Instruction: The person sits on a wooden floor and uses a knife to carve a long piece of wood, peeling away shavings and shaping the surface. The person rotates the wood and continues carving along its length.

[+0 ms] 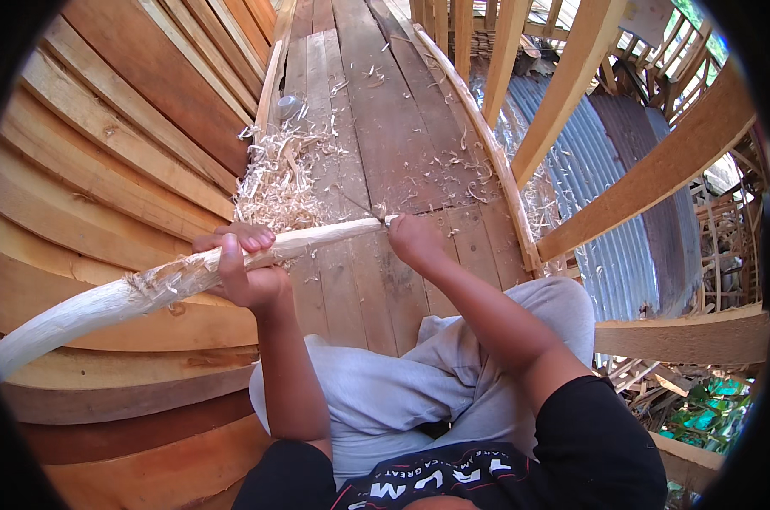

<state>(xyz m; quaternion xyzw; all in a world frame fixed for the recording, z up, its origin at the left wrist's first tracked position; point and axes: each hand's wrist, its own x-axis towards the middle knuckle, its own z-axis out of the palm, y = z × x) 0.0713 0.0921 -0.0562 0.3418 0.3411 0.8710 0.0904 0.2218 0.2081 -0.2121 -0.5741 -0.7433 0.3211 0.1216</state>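
Note:
A long pale curved wooden stick [104,297], stripped of bark, runs from the lower left to the middle of the view. My left hand [240,268] is wrapped around its middle, thumb over the top. My right hand [414,240] is closed on a small blade or tool handle at the stick's thin end [376,223]; the tool itself is mostly hidden, only a thin dark line shows past the tip. Both hands hover above a floor of grey wooden planks [376,127]. My knees in light grey trousers [385,382] sit below.
A heap of pale wood shavings [274,183] lies on the planks behind the stick. Stacked curved planking [104,144] rises on the left. Slanted wooden frames [657,170] and corrugated metal sheet [606,195] are on the right, beyond a bent edge strip [495,161].

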